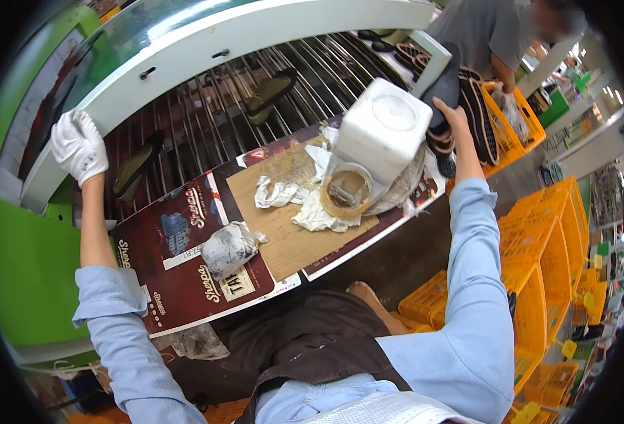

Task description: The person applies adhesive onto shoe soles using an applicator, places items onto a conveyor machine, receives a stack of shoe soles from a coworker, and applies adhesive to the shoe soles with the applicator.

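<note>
My left hand (80,148), in a white glove, rests at the left end of the machine's white frame (184,60), its fingers curled over the edge. At the right, my bare right hand (453,119) grips a dark grey shoe sole (445,83); part of it lies behind the fingers. Other dark soles with pale edging (476,120) stand beside and below that hand. Between my hands runs a rack of metal rods (213,106). A dark olive shoe piece (271,92) lies on the rods, and another (138,166) is nearer my left hand.
A white plastic container (386,124) stands on the near ledge beside a roll of tape (346,191) and crumpled white paper (280,192). A wrapped grey-white bundle (229,249) sits on dark red cardboard (149,247). Yellow crates (531,283) stack at the right. Another person (478,35) works at the far right.
</note>
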The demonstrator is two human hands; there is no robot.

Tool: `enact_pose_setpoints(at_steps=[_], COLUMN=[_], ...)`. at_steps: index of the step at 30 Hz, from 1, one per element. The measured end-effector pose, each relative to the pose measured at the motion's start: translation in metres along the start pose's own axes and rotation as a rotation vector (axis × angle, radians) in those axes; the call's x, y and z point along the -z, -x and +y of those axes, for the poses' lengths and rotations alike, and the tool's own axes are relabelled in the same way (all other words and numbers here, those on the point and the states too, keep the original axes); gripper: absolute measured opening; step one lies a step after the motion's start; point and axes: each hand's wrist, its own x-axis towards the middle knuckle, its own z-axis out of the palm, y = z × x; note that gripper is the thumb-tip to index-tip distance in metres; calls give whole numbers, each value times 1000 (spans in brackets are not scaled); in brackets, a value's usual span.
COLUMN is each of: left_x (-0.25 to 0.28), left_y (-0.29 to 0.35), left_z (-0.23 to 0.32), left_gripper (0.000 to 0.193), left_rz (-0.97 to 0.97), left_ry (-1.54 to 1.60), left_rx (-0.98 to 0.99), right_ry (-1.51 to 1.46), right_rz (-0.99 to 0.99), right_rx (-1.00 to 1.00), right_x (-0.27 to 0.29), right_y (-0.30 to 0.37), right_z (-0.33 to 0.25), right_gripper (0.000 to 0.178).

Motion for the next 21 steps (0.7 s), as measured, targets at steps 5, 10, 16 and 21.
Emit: enact_pose_setpoints(at_steps=[5, 10, 16, 21], left_x=[-2, 0, -3, -10], left_y=[4, 5, 3, 7], left_z=[-2, -5, -3, -6], left_gripper=[24, 25, 25, 26], left_rz=[3, -2, 9, 23], left_ry=[-35, -21, -12, -49], left_rx=[14, 15, -11, -12], right_ry=[11, 15, 66, 97], right_rz=[-44, -36, 24, 25], right_rx=[4, 15, 11, 26], right_x=[4, 0, -4, -9], right_y=[-3, 6, 0, -8], right_z=[5, 1, 8, 16], right_gripper=[93, 102, 105, 114])
